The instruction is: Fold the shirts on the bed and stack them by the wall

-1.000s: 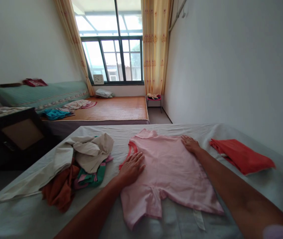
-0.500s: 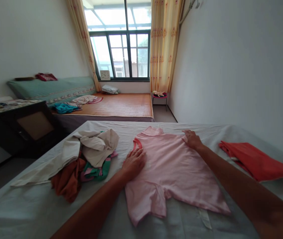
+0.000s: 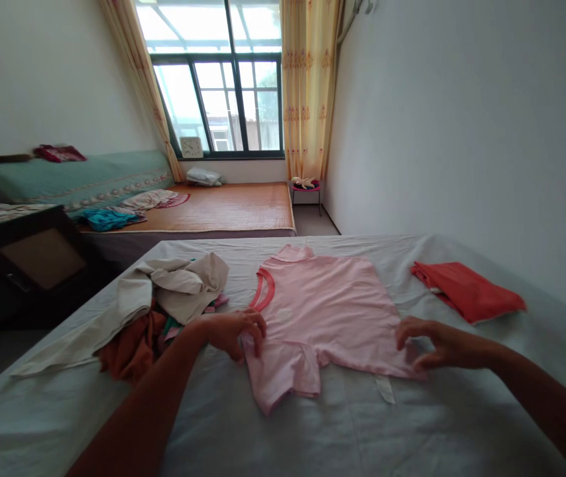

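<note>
A pink T-shirt [image 3: 333,305] with a red-trimmed neck lies spread flat on the white sheet [image 3: 327,437], its collar to the left and hem to the right. At its near shoulder is my left hand [image 3: 240,331], fingers curved downward and apart from the thumb, by the sleeve. Close to the hem's near corner, my right hand [image 3: 427,341] has thumb and fingers parted, with the cloth edge between or just below them. Neither hand visibly grips the fabric. A small white tag [image 3: 385,389] sticks out under the near side.
Left of the shirt is a heap of clothes with beige trousers [image 3: 183,285] and a rust-brown garment [image 3: 131,344]. A folded red garment [image 3: 469,288] lies right. Beyond stand a mat-covered bed [image 3: 228,205], a dark cabinet [image 3: 29,265] and a small stool [image 3: 306,187].
My left hand has drawn back from the collar to the near shoulder. My right hand has moved from the far side to the hem's near corner. The view has shifted slightly right.
</note>
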The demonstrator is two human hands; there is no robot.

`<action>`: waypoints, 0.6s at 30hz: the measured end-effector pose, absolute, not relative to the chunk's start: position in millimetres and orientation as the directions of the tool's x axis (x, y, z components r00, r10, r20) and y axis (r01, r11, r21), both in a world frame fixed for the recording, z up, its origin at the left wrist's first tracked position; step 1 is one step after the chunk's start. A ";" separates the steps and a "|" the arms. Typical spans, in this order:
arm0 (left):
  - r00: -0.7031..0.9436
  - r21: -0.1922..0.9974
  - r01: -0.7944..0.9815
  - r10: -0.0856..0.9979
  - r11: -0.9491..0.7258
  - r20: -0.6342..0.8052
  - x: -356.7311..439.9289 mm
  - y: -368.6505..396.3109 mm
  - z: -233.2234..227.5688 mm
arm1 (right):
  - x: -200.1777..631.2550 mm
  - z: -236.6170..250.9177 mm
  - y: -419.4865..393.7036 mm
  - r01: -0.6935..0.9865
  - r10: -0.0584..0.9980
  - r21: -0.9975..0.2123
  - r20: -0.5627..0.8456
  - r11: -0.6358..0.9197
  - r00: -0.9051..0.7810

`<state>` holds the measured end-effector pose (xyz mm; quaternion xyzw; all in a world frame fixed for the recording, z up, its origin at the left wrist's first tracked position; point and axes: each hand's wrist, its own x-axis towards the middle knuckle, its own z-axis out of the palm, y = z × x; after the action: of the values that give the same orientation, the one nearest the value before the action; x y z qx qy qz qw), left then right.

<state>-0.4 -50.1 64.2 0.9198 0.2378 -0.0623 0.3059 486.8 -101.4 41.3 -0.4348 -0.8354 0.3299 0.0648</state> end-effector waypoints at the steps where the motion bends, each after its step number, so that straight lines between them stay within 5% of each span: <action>1: 0.870 0.493 0.493 0.413 -0.717 -0.269 2.1 -51.5 62.2 | 478.2 45.4 -113.0 0.676 0.750 -0.606 -0.189 0.418 -0.634; 7: 0.809 0.397 0.588 0.515 -0.705 -0.283 9.4 -55.0 53.5 | 452.7 34.8 -135.6 0.712 0.789 -0.486 -0.071 0.506 -0.610; 12: 0.806 0.654 0.487 0.586 -0.579 -0.082 11.3 -42.8 51.9 | 467.0 35.8 -101.7 0.670 0.843 -0.640 -0.064 0.376 -0.535; 16: 0.379 0.843 0.469 0.922 -0.263 0.077 19.5 -13.6 33.3 | 468.0 30.3 -57.2 0.538 0.987 -0.841 -0.037 0.055 -0.158; 18: 0.162 0.887 0.434 0.982 -0.158 0.096 20.5 -2.3 21.2 | 468.1 17.8 -39.3 0.512 0.996 -0.857 -0.029 -0.067 0.081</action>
<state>20.5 -2.3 21.2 0.6654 0.5319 0.3692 0.3715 468.1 -39.3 17.8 -0.6448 -0.5847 0.3430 0.3531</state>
